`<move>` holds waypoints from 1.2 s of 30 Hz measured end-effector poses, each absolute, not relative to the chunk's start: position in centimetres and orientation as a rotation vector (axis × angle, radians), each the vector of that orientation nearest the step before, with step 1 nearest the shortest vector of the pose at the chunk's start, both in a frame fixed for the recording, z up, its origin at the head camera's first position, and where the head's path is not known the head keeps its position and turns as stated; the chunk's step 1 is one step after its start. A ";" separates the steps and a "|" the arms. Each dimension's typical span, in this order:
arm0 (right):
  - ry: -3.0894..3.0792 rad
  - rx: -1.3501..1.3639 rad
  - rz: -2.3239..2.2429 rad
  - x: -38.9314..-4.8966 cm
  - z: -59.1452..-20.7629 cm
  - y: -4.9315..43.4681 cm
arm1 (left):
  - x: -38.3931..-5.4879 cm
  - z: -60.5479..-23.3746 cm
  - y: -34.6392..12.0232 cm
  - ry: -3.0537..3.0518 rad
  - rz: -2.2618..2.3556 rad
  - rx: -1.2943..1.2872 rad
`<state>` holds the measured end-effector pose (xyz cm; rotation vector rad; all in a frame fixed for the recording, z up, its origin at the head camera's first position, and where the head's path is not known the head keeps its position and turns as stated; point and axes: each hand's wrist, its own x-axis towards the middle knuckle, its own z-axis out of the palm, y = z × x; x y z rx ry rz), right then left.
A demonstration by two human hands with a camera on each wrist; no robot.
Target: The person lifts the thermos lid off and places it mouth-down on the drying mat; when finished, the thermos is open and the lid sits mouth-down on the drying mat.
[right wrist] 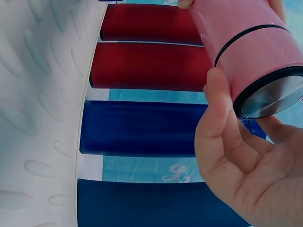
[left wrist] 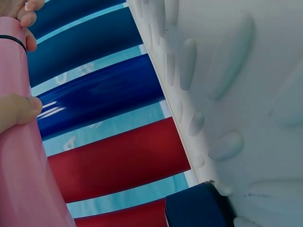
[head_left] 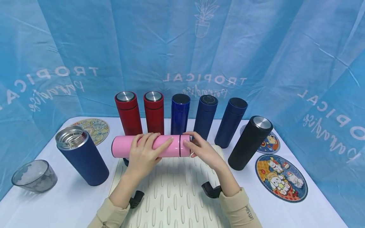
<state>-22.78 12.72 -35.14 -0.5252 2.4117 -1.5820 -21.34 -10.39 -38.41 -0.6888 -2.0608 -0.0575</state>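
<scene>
A pink thermos bottle (head_left: 168, 146) is held lying sideways above the cream textured mat (head_left: 174, 202). My left hand (head_left: 144, 152) grips its body, fingers over the top; the left wrist view shows the thumb (left wrist: 21, 111) against the pink side. At the capped end, my right hand (head_left: 203, 150) holds the lid (right wrist: 265, 56) between thumb and fingers. The lid's silver top (right wrist: 272, 97) faces the palm in the right wrist view. Below the bottle's left part, a dark blue cap-like piece (left wrist: 199, 208) is partly hidden.
Behind stand two red bottles (head_left: 154, 114), several blue bottles (head_left: 206, 110) and a black bottle (head_left: 246, 145). On the left are an uncapped dark blue flask (head_left: 85, 158) and a smoky glass bowl (head_left: 35, 177). Round patterned mats (head_left: 282, 179) lie at the sides.
</scene>
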 end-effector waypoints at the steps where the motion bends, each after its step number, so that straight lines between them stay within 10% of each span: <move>1: 2.408 -0.529 -1.585 -22.8 -35.2 12.7 | -21.4 -38.4 -10.4 -2.058 -0.057 -0.689; 36: 2.149 -0.734 -1.705 -23.1 -35.1 13.9 | -21.6 -37.9 -10.9 -2.021 -0.105 -0.740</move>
